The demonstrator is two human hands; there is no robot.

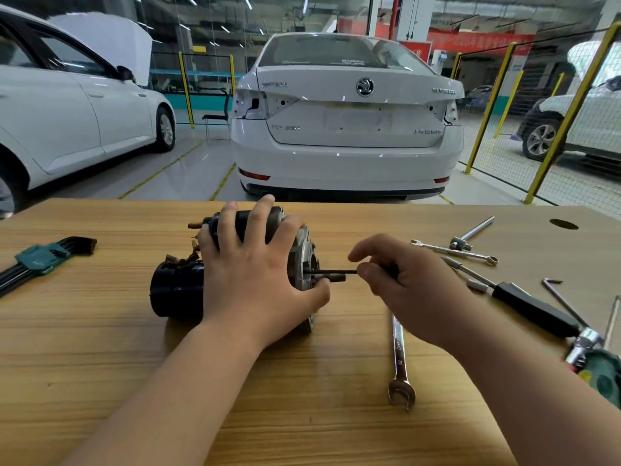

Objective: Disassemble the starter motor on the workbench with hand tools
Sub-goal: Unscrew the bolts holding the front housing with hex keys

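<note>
The starter motor [176,287] lies on its side on the wooden workbench [100,348], black body to the left, grey metal end housing [304,253] to the right. My left hand [255,264] grips it from above, fingers spread over the top and thumb at the housing's front. My right hand [406,284] pinches a thin black hex key [331,272] whose tip points horizontally into the housing's face. The key's far end is hidden inside my fingers.
A green holder of hex keys [40,258] lies at the left. Right of my hands lie a combination spanner [400,358], a thinner spanner [453,252], a T-bar [472,233], a black-handled driver [534,309] and a loose hex key [561,299]. White cars stand beyond the bench.
</note>
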